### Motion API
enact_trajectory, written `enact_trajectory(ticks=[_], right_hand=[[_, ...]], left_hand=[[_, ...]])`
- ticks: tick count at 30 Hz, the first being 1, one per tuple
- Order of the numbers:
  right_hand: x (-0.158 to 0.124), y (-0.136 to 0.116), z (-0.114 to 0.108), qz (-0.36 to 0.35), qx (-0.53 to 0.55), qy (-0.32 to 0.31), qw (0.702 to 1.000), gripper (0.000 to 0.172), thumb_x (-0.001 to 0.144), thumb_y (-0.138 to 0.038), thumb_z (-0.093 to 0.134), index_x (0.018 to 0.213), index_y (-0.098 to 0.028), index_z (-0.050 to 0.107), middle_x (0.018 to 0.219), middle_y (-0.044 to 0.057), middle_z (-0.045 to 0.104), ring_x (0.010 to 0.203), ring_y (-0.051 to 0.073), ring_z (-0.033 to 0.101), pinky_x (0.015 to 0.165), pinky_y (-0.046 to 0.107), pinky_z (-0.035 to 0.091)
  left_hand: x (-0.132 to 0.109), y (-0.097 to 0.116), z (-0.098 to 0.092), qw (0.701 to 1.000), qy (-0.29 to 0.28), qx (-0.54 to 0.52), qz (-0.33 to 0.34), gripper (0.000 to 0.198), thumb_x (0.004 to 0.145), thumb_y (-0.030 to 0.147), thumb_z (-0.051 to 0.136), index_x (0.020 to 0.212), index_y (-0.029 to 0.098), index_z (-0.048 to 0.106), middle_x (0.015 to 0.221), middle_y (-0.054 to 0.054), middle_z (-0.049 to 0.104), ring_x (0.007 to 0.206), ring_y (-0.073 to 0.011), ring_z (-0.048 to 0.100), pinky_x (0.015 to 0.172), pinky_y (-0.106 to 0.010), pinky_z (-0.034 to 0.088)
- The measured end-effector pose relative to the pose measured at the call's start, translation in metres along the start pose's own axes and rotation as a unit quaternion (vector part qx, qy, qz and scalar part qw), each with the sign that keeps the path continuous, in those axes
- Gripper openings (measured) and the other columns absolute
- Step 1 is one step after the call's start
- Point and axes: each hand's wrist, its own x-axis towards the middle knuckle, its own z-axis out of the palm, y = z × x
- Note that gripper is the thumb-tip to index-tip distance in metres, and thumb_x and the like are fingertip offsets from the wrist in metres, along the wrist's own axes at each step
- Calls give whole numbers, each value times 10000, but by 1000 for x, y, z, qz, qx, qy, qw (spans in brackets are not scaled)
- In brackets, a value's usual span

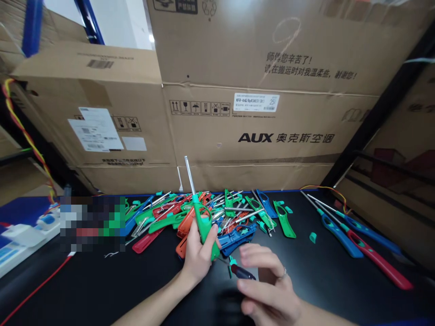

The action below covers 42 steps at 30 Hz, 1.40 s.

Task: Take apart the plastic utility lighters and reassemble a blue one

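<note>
My left hand is wrapped round a green long-necked gas lighter, its metal tube pointing up and away. A small screwdriver with a dark handle sits between the curved fingers and thumb of my right hand. Its thin shaft reaches to the lower end of the lighter's handle; the tip's exact contact cannot be made out. Behind both hands lies a heap of lighter parts: green half shells, blue shells, a red shell, metal tubes and small green pieces.
On the right lie blue lighters and a red lighter on the black tabletop. A white power strip with a red cable stands at left. Large cartons wall off the back. A blurred-out patch covers something at left.
</note>
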Motion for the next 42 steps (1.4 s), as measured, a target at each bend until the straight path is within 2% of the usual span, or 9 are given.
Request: enact_trajectory(ticks=[4,7,11,13,16,20,25,29,42], right_hand=[[-4,3,-1,-11,40,-38,998,426,1014,-48,425,1415,-118,550,1007,145,727,1010,211,725,848,393,641],[-6,2,0,-18,-3,-28,999,290,1026,-184,529,1283,-157,661,1111,159,695,1086,247,702,946,470,606],[-7,2,2,-7,-23,20,1000,313,988,-123,591,1287,-179,664,917,91,705,881,190,725,808,392,636],[-7,3,3,-7,-23,4,1000,438,987,-29,485,1398,-145,584,973,132,734,940,211,738,787,395,651],[-9,6,4,-23,-21,-23,999,363,1029,-117,487,1369,-168,603,1114,162,704,1100,244,706,896,449,641],[-11,9,5,-34,39,-23,998,326,1057,-137,463,1345,-173,610,1023,103,688,1054,184,708,868,343,635],[-7,5,2,-25,22,-47,998,326,1023,-152,551,1346,-164,597,1104,128,668,1102,220,693,960,427,621],[-8,1,2,-5,45,-18,999,365,974,-38,528,1306,-148,633,999,103,668,1016,202,717,890,366,646],[-13,6,2,-12,32,-28,999,426,963,-50,538,1370,-169,576,1149,149,662,1138,244,685,910,433,643]], left_hand=[[0,-1,0,1000,-1,-1,1,419,870,570,668,990,227,460,589,80,615,440,-96,518,479,-212,414],[0,-1,-1,1000,2,-5,-9,446,853,582,680,1007,229,454,584,78,619,419,-99,508,453,-213,400],[1,0,-1,1000,6,-13,-17,468,849,586,682,1047,237,440,577,79,625,400,-104,500,442,-215,405],[1,1,0,1000,7,-15,-17,469,847,590,685,1035,237,440,576,80,621,387,-98,484,433,-213,400],[0,1,0,1000,3,-12,-18,472,844,600,685,1020,233,447,577,80,614,369,-88,458,414,-211,381],[-1,2,0,1000,1,-5,-14,469,847,604,682,1016,229,456,577,79,613,364,-84,445,406,-212,365],[0,1,0,1000,6,-6,-4,472,853,599,676,1033,226,449,576,73,625,384,-96,475,415,-210,375],[1,3,1,1000,8,-8,-5,446,867,584,670,1017,231,443,570,80,618,396,-101,499,442,-211,413],[1,6,2,1000,16,0,13,384,881,539,671,969,226,466,610,65,630,476,-104,556,507,-209,429]])
